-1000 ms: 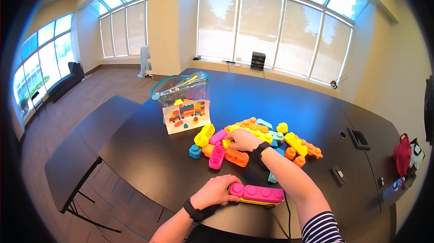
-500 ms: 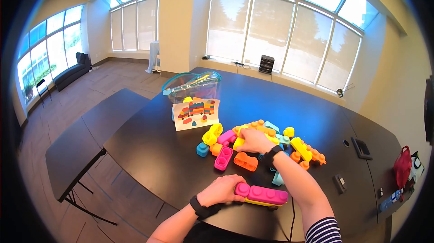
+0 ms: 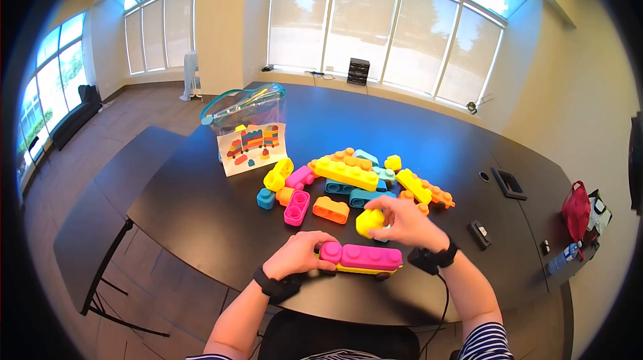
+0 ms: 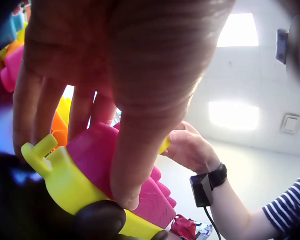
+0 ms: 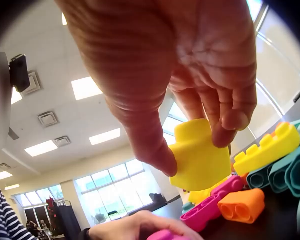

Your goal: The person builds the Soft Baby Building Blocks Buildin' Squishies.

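Note:
My left hand (image 3: 299,253) grips the left end of a toy block car, a yellow wheeled base (image 4: 72,185) with pink blocks (image 3: 372,255) on top. In the left wrist view the thumb lies along the pink side, and a yellow hook sticks out at the base's end. Between thumb and fingers of my right hand (image 3: 410,224) is a yellow one-stud block (image 5: 200,159), held above the table just behind the car. An orange block (image 3: 330,210) and a pink two-hole block (image 3: 297,208) lie on the table beyond the hands.
Behind the hands spreads a pile of blocks, with a long yellow block (image 3: 346,173) on top. A clear bag (image 3: 249,113) with a picture card (image 3: 252,148) stands at the back left. A black cable (image 3: 446,300) hangs from the right wrist over the table edge.
My right hand has lifted the yellow block out of the pile and brought it toward me, near the car. The left hand keeps its hold on the car.

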Action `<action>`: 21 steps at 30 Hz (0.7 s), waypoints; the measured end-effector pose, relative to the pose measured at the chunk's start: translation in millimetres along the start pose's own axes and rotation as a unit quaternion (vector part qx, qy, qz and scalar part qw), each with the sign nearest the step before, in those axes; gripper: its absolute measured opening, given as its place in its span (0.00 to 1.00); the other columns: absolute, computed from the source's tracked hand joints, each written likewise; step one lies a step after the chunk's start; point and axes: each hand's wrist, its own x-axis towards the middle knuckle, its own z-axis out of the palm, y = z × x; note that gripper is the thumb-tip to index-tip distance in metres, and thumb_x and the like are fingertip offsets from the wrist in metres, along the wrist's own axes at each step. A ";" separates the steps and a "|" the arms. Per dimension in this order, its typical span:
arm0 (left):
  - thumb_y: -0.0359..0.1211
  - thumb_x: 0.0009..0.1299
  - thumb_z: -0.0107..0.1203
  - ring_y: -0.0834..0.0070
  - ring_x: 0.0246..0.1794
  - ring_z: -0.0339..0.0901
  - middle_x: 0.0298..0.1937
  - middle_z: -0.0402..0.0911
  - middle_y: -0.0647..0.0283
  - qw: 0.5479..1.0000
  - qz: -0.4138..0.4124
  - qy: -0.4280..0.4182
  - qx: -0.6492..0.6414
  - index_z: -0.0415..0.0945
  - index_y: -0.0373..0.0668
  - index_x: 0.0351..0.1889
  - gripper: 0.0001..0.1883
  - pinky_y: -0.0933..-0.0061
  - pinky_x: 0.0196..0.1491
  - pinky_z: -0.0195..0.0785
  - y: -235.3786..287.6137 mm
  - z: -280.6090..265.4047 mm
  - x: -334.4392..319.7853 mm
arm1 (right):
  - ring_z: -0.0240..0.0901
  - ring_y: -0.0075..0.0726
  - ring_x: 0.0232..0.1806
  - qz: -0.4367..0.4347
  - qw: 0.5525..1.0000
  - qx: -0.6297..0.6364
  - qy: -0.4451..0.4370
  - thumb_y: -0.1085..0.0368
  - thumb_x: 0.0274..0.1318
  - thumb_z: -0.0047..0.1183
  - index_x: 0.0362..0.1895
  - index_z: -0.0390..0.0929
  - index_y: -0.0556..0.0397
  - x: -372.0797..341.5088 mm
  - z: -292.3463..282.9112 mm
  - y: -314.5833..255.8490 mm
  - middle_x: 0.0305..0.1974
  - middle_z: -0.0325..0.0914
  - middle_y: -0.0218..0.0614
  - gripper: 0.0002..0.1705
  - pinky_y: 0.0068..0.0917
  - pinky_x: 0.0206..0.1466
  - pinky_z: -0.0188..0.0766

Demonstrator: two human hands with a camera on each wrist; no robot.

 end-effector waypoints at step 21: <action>0.42 0.57 0.82 0.63 0.49 0.88 0.50 0.89 0.58 1.000 -0.009 0.008 -0.005 0.84 0.43 0.59 0.33 0.64 0.57 0.80 3.3 1.4 -1.5 | 0.84 0.51 0.46 -0.100 0.992 -0.059 -0.055 0.55 0.56 0.74 0.60 0.83 0.57 -21.3 43.7 -3.0 0.44 0.83 0.45 0.31 0.38 0.53 0.79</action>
